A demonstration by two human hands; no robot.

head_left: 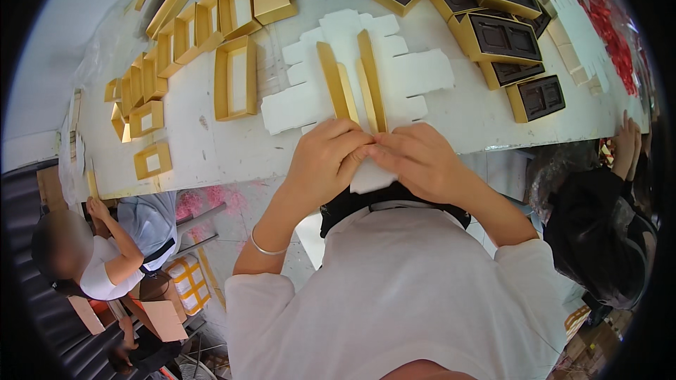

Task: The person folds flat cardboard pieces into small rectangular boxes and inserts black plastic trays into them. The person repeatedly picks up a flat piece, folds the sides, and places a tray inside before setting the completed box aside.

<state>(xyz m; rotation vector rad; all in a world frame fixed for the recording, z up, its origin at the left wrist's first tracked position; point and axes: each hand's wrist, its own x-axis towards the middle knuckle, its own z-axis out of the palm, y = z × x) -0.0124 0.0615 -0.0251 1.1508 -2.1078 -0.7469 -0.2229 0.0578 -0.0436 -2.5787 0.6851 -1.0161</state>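
A die-cut cardboard box blank (415,74) lies white side up on the table in front of me, its notched flaps spread left and right. Two narrow gold walls (371,84) stand up along its middle. My left hand (325,158) and my right hand (422,163) meet at its near end, by the table's front edge. The fingers of both are closed, pinching the cardboard there. My hands cover the exact fold between the fingertips. A white flap (372,179) shows below them.
Gold box frames (236,79) stand in rows at the left. Gold boxes with dark trays (501,39) are stacked at the right, before white blanks (581,32) and red material (598,14). One person (113,253) is at the table's left end, another (598,232) at the right.
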